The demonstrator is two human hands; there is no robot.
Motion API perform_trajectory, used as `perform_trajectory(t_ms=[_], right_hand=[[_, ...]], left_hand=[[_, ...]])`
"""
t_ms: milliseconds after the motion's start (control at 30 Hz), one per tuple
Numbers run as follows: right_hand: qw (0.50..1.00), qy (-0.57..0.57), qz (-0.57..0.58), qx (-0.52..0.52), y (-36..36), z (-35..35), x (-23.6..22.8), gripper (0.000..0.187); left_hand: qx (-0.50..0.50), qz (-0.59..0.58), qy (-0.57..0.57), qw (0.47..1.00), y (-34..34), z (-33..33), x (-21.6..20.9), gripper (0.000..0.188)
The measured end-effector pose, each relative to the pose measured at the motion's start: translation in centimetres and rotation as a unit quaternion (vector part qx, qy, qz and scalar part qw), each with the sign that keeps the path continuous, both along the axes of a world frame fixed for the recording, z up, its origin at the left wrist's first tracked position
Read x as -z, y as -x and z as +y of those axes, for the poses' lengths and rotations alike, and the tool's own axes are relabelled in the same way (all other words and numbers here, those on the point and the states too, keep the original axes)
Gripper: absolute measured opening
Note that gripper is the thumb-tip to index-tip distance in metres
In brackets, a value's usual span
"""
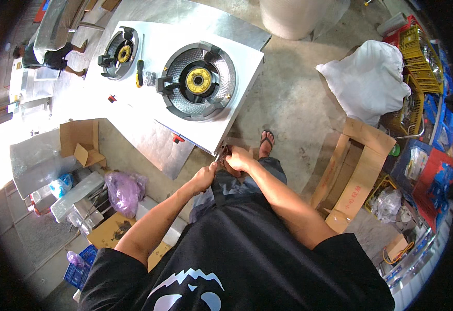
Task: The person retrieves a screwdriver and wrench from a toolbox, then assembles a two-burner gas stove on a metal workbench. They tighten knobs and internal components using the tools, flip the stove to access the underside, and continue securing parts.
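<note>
White-topped, a gas stove (149,103) with two round burners (199,81) is being supported on a grey metal worktop (172,158), just ahead of the person's body. At the stove's near corner, the left hand (204,177) is being held in a narrow curl and the right hand (240,158) is being bent inward next to it, but whether anything is being gripped by either cannot be told, because the fingertips are being hidden. Between the burners, a yellow-and-black screwdriver (140,74) and a small clear bag (149,78) are being borne, with a red knob (178,139) at the front edge.
</note>
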State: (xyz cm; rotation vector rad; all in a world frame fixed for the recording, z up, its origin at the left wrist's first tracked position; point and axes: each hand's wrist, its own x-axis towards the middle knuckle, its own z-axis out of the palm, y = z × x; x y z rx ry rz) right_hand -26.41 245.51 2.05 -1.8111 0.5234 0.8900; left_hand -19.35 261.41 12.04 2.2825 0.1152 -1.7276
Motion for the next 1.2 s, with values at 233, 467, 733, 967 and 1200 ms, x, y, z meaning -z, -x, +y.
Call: perform_trajectory(t_ms=[233,467,733,967,1200], right_hand=[[0.999,-0.033,-0.025,0.027,-0.9,-1.1,-0.2,0.045],[0.999,-0.028,-0.024,-0.017,-1.2,-0.8,0.4,0.043],[0.994,-0.101,-0.048,-0.008,-1.0,-1.7,0.2,0.041],[0.988,-0.121,-0.080,0.046,-0.9,-0.9,0.6,0.033],[0.990,-0.092,-0.036,0.100,-0.9,-0.3,-1.2,0.028]], left_hand=[[-0.006,0.060,-0.041,0.997,-2.0,-1.2,0.1,0.070],[-0.025,0.089,-0.035,0.995,-2.0,-0.4,0.5,0.071],[0.191,-0.164,0.057,0.966,0.6,1.5,0.4,0.057],[0.121,-0.190,0.084,0.971,1.4,2.8,1.1,0.059],[0.081,-0.127,0.126,0.980,0.5,3.2,1.1,0.061]])
